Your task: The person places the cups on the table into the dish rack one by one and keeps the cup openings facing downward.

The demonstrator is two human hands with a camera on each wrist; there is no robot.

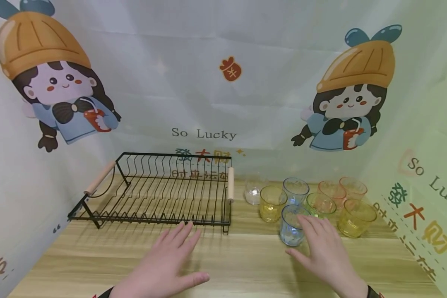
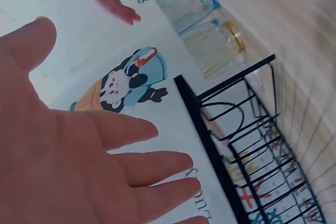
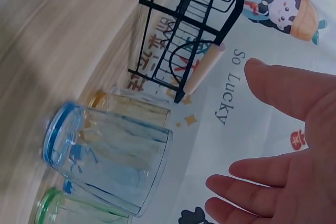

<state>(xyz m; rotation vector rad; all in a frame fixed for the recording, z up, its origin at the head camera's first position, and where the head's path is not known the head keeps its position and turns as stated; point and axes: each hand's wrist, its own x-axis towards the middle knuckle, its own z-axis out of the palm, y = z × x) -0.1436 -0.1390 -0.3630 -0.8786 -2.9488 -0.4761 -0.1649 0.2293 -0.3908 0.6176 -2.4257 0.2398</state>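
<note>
A staged home-kitchen corner: dish rack and tumblers before a cartoon backdrop.

Head view looks down; wrist views sit close, sharing the rack.

A pale printed cloth backdrop wraps the space on three sides, forming a back wall and two angled side walls that fold in at the left and right of the frame. At upper left and upper right of the head view it carries a cartoon girl in an orange cap, and a second one holding a red cup. A small red pouch motif sits at top centre, with the words "So Lucky" below it and coloured Chinese characters lower down. Soft creases run across the fabric. Along the bottom lies a light wood-grain counter, evenly lit
</note>
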